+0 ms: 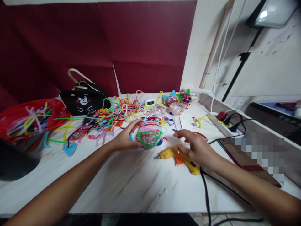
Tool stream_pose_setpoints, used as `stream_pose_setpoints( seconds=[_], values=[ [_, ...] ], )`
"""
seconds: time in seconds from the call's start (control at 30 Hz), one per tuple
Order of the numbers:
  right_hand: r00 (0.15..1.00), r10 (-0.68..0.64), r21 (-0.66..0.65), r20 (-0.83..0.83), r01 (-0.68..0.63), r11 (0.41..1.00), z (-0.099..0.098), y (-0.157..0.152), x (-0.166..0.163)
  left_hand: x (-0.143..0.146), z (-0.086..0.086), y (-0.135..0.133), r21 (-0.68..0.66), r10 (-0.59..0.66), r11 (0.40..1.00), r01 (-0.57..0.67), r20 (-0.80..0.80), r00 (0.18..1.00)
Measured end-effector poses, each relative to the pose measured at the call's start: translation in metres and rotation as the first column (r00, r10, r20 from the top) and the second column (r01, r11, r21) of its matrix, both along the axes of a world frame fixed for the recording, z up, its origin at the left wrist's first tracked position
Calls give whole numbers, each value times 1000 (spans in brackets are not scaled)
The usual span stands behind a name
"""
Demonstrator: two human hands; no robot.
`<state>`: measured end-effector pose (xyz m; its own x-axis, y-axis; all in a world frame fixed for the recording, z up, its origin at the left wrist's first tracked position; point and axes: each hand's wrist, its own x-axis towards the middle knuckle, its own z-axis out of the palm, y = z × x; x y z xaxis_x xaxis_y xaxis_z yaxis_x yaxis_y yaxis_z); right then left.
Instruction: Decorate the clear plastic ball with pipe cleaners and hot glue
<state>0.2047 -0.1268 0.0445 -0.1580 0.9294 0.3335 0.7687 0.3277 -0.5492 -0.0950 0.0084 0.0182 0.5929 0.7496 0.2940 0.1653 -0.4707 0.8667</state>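
My left hand [128,136] is closed round the side of a round craft ball [150,124] on the table. Pink and white pipe cleaners cover the ball, and a green outline frames its clear, glittery front. To its right my right hand [191,144] is closed, with a thin, dark-tipped pointed tool [174,130] sticking out at the fingertips. The rest of that tool is hidden, and a red curved edge [200,135] shows behind the hand. Below the right hand lies a yellow glue gun [168,153], its red light on and its nozzle pointing left.
Loose pipe cleaners [110,114] spread behind and left, beside a red bag [55,108] of more. Clear balls [177,109], a small digital clock [150,102] and finished craft heads [184,98] stand behind. A power strip [223,125], tablet [249,163] and black cord [205,191] lie right.
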Motion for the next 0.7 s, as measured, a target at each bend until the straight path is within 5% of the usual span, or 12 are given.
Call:
stream_pose_setpoints(
  seconds=[0.27,0.53,0.7],
  values=[
    [996,93,-262,-7,-92,961,-6,48,-23,4,-19,-3,87,98,992,-91,-84,992],
    [954,142,-225,-264,-204,953,-17,64,-23,5,-18,-3,-82,65,995,-62,38,997],
    [833,164,-200,-528,-310,930,1,60,-31,-2,-7,-1,-216,76,976,-27,221,972]
  ],
)
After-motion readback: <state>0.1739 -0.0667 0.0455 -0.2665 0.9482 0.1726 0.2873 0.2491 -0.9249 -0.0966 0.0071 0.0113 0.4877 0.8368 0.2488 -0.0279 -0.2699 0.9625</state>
